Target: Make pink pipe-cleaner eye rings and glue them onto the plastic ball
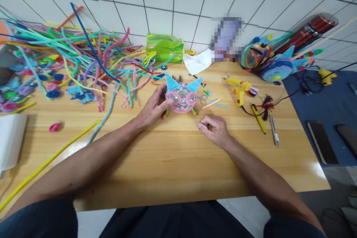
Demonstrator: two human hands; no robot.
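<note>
My left hand [155, 108] grips the left side of a small craft animal figure [182, 103], its thumb on the front. The figure has a clear round face rimmed in pink pipe cleaner, two pink eye rings and two blue pointed ears. It stands on the wooden table with short yellow-green legs below. To its right, my right hand [214, 129] rests near the tabletop with curled fingers, apart from the figure. Whether anything small is inside those fingers is hidden. Small scissors [203, 99] and a thin wooden stick [211, 103] lie between the figure and the glue gun.
Many pipe cleaners [83, 52] heap up at the left and back. A yellow glue gun [238, 90], a yellow marker-like tool [259, 119] and a utility knife [274, 131] lie right. Behind are a green tissue pack [164, 47], finished crafts [277, 70] and a red thermos [308, 33].
</note>
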